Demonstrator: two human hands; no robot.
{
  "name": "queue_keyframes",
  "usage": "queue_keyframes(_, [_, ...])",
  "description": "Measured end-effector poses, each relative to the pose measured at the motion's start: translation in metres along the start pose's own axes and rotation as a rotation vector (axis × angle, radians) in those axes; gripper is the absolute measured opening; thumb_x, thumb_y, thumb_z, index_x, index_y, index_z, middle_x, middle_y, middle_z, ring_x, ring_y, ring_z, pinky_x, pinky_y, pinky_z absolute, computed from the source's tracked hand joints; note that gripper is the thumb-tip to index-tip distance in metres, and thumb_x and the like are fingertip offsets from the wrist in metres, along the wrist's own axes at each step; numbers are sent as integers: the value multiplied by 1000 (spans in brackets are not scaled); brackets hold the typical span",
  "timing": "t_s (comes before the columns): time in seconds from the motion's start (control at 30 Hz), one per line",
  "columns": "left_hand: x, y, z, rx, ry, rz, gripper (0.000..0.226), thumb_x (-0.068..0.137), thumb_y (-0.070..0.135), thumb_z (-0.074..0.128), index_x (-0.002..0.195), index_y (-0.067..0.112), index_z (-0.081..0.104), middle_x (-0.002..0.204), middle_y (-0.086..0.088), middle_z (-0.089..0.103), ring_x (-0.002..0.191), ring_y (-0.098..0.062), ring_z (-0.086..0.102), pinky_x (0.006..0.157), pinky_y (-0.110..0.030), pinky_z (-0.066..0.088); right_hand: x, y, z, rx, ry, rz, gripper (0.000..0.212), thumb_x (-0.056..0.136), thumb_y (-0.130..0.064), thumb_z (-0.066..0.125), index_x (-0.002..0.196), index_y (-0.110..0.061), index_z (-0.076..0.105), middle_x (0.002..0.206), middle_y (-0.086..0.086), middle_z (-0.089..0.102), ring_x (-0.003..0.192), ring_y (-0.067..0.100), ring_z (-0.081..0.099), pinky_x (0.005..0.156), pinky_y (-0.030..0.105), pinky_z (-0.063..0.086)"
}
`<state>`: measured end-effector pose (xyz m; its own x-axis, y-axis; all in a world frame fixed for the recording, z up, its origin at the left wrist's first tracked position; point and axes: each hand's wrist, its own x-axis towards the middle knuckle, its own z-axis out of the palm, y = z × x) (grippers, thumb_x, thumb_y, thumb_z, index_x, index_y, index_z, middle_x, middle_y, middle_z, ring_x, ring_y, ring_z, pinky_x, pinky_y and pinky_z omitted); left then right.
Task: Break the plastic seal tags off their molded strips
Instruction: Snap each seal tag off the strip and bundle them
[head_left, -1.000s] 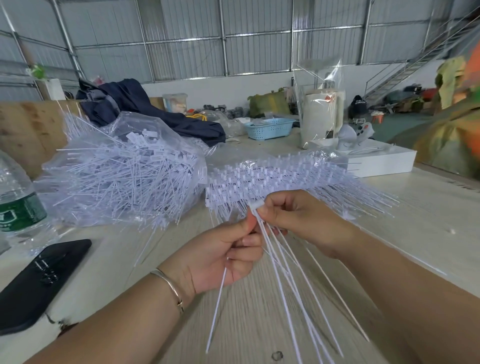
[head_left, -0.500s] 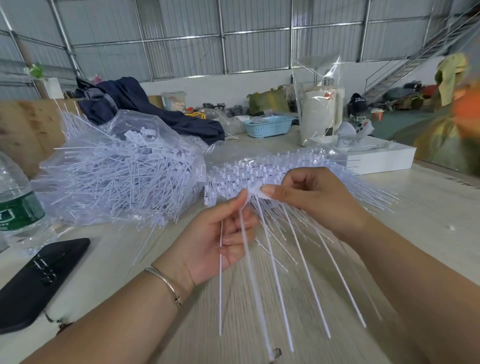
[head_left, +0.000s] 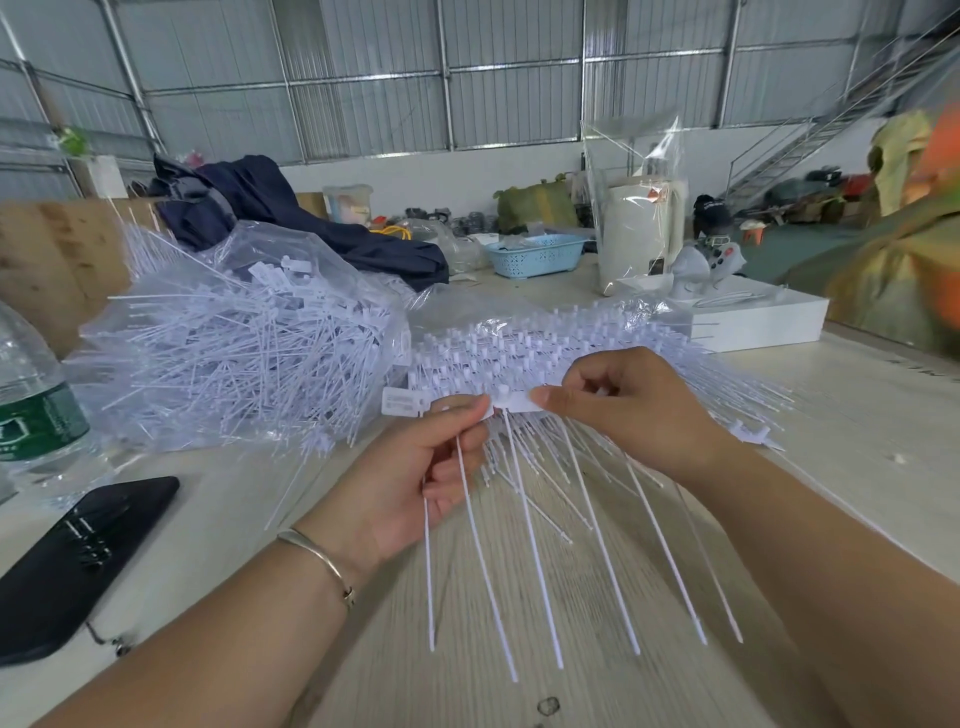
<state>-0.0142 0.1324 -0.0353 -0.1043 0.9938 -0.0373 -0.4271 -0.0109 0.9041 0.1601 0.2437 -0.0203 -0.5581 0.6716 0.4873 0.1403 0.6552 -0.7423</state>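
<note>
White moulded plastic strip of seal tags (head_left: 511, 402), held level above the pale wooden desk (head_left: 857, 441), near its front edge, thin tails hanging down; about six tails are countable on it.

Left hand (head_left: 415, 467): thumb and curled fingers pinch the end tag by its flat label, which juts out to the left.

Right hand (head_left: 623, 405): fingers curled, pinching the strip just beside the left thumb.

Step in hand, as judged: snapping the end tag free. Best done with the two pinches kept touching at the joint, bending sharply there instead of pulling, so the tail does not tangle with its neighbours.

Stock: one stack of unbroken white strips (head_left: 545, 348) lying behind the hands; one clear plastic bag of loose white tags (head_left: 234, 343) toward the left edge, contents too many to count.

Sundries: one black phone (head_left: 78, 561), one clear water bottle with green label (head_left: 31, 405), one blue perforated basket (head_left: 537, 254), one flat white box (head_left: 753, 317).
</note>
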Motion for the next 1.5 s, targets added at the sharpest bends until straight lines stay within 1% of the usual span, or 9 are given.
queue_keyframes(0.17, [1,-1,1,66,91,33,18,77,14,65,66,17,52,54,4,35,36,-4,22,34,-17,10,-1,-6,3,129,-62,-10,7,82,-21,75,83,-15,78,61,17,53,58,19,41,57,21,31])
queue_keyframes(0.3, [0,0,4,145,101,48,13,71,15,68,70,15,55,50,4,35,36,-5,21,35,-18,12,-2,-11,2,274,-80,-20,11,81,-10,75,88,-16,80,89,45,57,69,41,51,71,37,32])
queue_keyframes(0.5, [-1,0,8,231,57,65,12,60,18,74,66,16,65,45,5,32,38,-7,23,34,-16,18,0,-9,-3,298,-98,35,13,77,-1,72,80,-11,79,83,21,72,78,34,60,80,34,43])
queue_keyframes(0.67, [-2,-2,7,295,-24,32,13,65,9,78,68,15,67,42,8,27,35,-4,22,33,-15,17,0,-10,-5,342,-131,59,20,74,8,64,68,-7,77,54,2,63,50,-1,47,52,8,35])
queue_keyframes(0.93, [-8,-1,4,494,-311,-206,7,60,16,69,61,15,62,39,8,28,34,-4,23,36,-13,17,4,-2,-16,302,-223,142,13,53,-9,58,42,-13,66,48,7,57,48,11,41,50,18,34])
queue_keyframes(1.17, [-3,-7,-1,376,-124,-96,35,74,-6,71,69,21,49,59,2,35,39,-3,27,34,-13,22,7,7,-17,321,-87,110,10,80,1,69,75,-6,73,56,-4,58,48,3,44,49,9,35])
queue_keyframes(1.27, [-1,-7,-2,309,-38,-79,27,83,17,68,71,21,44,56,7,29,40,-3,24,32,-13,21,5,2,-10,318,-98,88,7,81,-2,72,81,-3,65,66,7,54,56,10,45,53,7,37])
queue_keyframes(1.37, [1,-3,-2,142,23,-111,28,84,39,61,73,21,41,60,6,21,38,-3,22,28,-13,19,4,-3,-10,304,-93,80,10,86,0,62,78,-7,61,56,-7,48,51,4,41,51,9,33])
queue_keyframes(1.5, [2,-4,-1,110,63,-97,46,87,56,49,81,12,62,59,5,23,37,-3,20,28,-13,18,3,-4,-7,302,-100,81,16,89,7,44,84,3,58,49,-13,43,48,3,36,49,12,31])
